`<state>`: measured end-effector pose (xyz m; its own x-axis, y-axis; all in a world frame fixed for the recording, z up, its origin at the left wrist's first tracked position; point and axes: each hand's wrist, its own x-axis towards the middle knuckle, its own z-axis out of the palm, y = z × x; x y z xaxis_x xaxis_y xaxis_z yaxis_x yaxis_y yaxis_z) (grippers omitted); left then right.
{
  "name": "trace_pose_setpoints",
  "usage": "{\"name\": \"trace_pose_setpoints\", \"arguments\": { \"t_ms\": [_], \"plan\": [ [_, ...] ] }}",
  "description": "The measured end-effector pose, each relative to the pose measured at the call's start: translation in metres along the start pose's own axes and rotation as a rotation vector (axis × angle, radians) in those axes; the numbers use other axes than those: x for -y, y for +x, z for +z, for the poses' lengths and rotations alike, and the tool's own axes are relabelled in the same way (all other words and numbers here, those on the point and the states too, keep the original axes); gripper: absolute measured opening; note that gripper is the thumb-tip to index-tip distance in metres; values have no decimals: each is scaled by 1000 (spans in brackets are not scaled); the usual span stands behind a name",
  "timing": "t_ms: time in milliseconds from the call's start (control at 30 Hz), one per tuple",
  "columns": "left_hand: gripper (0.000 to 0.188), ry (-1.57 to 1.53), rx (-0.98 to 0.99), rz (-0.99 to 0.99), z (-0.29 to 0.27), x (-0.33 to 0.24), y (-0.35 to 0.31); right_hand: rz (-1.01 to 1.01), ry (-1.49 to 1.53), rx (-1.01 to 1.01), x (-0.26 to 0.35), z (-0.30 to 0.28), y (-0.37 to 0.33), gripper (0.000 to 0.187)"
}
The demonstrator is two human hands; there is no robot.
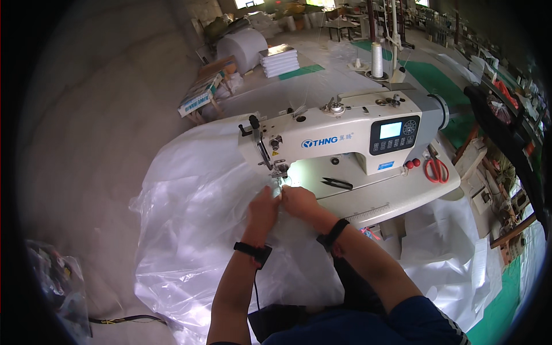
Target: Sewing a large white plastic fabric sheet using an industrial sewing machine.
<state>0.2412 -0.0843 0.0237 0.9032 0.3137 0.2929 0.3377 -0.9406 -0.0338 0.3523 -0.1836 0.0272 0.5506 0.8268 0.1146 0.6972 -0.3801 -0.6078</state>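
Note:
A white sewing machine (351,129) with a lit screen stands before me, its lamp shining on the needle area (280,172). My left hand (262,210) and my right hand (299,201) meet just below the needle, fingers drawn together. Whatever is pinched there is too small and partly hidden to name. Under both hands spreads a large translucent white plastic sheet (190,218), which falls over the machine bed's left side toward my lap. Black thread snips (337,184) lie on the bed to the right of my right hand.
Red-handled scissors (437,171) lie at the bed's right end. Behind the machine stands a white thread cone (376,60). Further back are a big white roll (242,50) and stacked white sheets (279,61). A filled clear bag (60,287) sits at lower left, near a dark cable (129,318).

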Motion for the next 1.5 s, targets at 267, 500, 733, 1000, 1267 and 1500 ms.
{"name": "trace_pose_setpoints", "arguments": {
  "t_ms": [267, 500, 733, 1000, 1267, 1500],
  "plan": [
    [29, -7, -127, -206, -12, -38, -44, -47, -199, 128, -1, -3, 3, 27],
    [34, -61, -95, -254, -13, -20, -52, -9, -149, 156, 14, 3, 5, 29],
    [31, -56, -102, -241, -22, -22, -69, 130, 180, -26, 10, -1, -64, 26],
    [27, -248, 35, -385, -72, -108, -133, 248, 926, 310, -25, -5, -175, 25],
    [17, -834, 190, -411, -98, -151, -155, 307, 1227, 280, -24, 3, -216, 24],
    [13, -997, 295, -518, -108, -168, -167, 327, 1468, 323, -25, -2, -237, 25]
  ]
}}
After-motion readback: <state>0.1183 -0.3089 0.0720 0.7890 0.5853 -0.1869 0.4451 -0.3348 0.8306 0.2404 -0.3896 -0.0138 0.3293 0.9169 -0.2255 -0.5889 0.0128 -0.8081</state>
